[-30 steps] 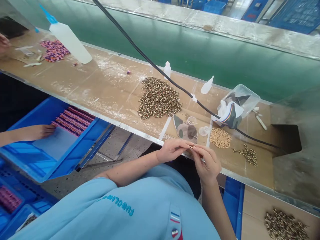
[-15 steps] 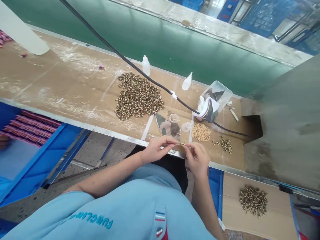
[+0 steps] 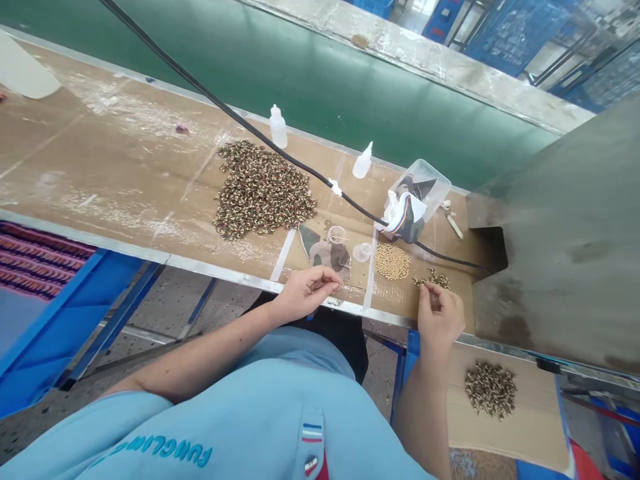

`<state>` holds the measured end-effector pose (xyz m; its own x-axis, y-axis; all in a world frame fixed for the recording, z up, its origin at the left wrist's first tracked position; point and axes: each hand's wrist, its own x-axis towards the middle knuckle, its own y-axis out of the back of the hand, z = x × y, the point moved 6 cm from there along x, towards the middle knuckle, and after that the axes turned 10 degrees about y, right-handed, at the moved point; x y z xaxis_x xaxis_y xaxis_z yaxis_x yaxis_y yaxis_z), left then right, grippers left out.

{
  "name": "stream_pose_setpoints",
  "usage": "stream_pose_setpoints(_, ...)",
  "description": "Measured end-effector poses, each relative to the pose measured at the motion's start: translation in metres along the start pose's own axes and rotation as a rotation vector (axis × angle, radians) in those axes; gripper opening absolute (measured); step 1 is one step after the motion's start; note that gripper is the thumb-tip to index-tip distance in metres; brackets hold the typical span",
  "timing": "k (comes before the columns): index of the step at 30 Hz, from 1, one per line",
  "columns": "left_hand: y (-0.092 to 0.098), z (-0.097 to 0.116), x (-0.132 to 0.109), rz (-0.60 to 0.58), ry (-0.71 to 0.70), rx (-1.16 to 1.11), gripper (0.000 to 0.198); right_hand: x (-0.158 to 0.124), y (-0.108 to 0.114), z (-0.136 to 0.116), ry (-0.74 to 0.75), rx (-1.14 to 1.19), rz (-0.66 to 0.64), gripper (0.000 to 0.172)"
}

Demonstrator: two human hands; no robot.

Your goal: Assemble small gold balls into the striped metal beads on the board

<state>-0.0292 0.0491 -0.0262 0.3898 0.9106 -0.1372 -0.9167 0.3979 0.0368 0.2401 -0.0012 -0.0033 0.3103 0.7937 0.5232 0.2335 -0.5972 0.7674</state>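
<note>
My left hand [image 3: 311, 291] is at the table's front edge, thumb and fingertips pressed together; whatever is between them is too small to make out. Just beyond it lies a camouflage cloth piece [image 3: 340, 259] with a small clear cup [image 3: 339, 235] on it. My right hand [image 3: 441, 317] is farther right, its fingers pinched at the near edge of a small pile of brown-and-gold curled pieces [image 3: 439, 279]; its fingertips cover part of the pile. To the left of that pile are many tan beads [image 3: 392, 261]. A round clear lid or dish [image 3: 361, 252] lies beside the cloth.
A large heap of similar curled pieces [image 3: 265, 193] covers the table's middle. Two white squeeze bottles [image 3: 278, 128] stand behind. A clear plastic box [image 3: 436, 190] holds cloth. A black cable [image 3: 220, 103] crosses above. A grey metal housing [image 3: 555, 247] bounds the right side.
My hands have parted. The right hand has moved right from the left hand to the small pile, while the left has stayed near the cloth. The camera view has shifted slightly.
</note>
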Motion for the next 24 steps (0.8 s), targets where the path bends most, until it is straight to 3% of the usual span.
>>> stream_pose_setpoints(4, 0.0, -0.001, 0.001, -0.016, 0.018, -0.034, 0.015, 0.002, -0.014, 0.0, 0.07, 0.035, -0.091, 0.038)
stream_pose_setpoints(8, -0.001, -0.004, 0.001, -0.013, 0.029, -0.048, 0.014, 0.005, -0.014, 0.004, 0.036, -0.015, -0.061, 0.036)
stream_pose_setpoints(14, -0.001, -0.004, 0.003, -0.012, -0.009, -0.062, 0.013, 0.003, -0.008, -0.035, 0.147, 0.078, -0.004, 0.027)
stream_pose_setpoints(18, 0.0, -0.003, 0.003, -0.001, -0.011, -0.042, 0.014, -0.002, -0.018, -0.064, 0.265, 0.264, -0.126, 0.028)
stream_pose_setpoints(24, 0.002, -0.002, 0.0, -0.01, -0.013, -0.061, 0.015, -0.009, -0.031, -0.083, 0.313, 0.349, -0.299, 0.029)
